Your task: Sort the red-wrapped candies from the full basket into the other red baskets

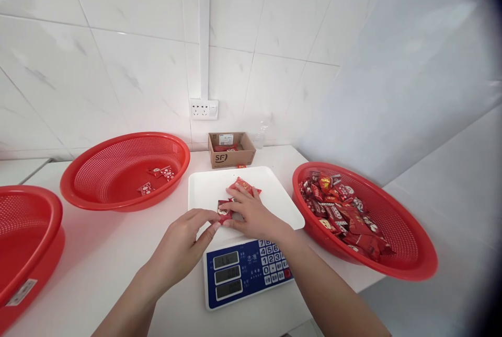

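Observation:
A small dark red candy packet [224, 209] is on the white weighing tray [207, 183] of a scale. My left hand [182, 243] pinches its near left corner between thumb and forefinger. Reaching in from the right, my right hand [253, 212] has its thumb and forefinger on the same packet, while its other fingers spread over the tray. A brighter red packet [241, 185] lies just beyond those fingers, partly covered by them. Whatever lies under my right palm is mostly hidden. The scale's blue panel [251, 282] with displays and keys faces me.
On the right stands a red basket [419, 253] with many wrapped candies [337, 206]. Another red basket [98, 170] at left holds several small packets; a third basket [35, 274] is cut off. A cardboard box [235, 158] sits behind the scale, near the tiled wall.

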The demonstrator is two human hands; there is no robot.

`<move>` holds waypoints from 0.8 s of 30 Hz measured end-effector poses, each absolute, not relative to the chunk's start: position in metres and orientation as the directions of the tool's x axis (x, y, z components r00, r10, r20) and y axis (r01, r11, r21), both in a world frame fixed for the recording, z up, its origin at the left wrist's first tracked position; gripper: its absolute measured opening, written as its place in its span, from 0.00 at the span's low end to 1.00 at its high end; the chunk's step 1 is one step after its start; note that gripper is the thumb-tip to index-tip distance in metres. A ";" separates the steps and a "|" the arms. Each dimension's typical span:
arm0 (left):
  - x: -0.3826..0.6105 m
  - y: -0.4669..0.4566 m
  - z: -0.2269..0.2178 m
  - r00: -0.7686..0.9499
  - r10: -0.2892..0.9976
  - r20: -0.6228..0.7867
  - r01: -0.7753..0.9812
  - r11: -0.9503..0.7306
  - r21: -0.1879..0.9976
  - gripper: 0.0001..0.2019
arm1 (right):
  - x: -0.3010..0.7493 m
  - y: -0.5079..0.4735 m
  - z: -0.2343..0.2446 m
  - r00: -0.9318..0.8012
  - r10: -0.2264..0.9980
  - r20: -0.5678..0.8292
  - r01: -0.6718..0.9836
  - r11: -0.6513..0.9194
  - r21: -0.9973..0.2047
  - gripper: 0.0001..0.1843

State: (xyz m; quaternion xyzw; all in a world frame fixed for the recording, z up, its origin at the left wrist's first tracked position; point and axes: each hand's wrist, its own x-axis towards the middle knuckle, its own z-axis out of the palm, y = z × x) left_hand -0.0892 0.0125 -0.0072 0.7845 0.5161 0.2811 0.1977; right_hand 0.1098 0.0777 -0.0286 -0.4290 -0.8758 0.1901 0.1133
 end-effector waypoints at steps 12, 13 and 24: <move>-0.090 0.014 -0.010 0.312 0.929 0.201 0.692 -0.367 0.622 0.11 | 0.118 0.082 -0.027 -0.499 0.867 -0.006 0.787 0.450 -0.421 0.37; -0.089 0.014 -0.010 0.311 0.928 0.203 0.692 -0.368 0.622 0.11 | 0.115 0.082 -0.028 -0.498 0.867 0.000 0.790 0.454 -0.412 0.38; -0.091 0.013 -0.007 0.294 0.930 0.221 0.703 -0.367 0.609 0.12 | 0.115 0.084 -0.030 -0.524 0.850 -0.055 0.801 0.470 -0.370 0.36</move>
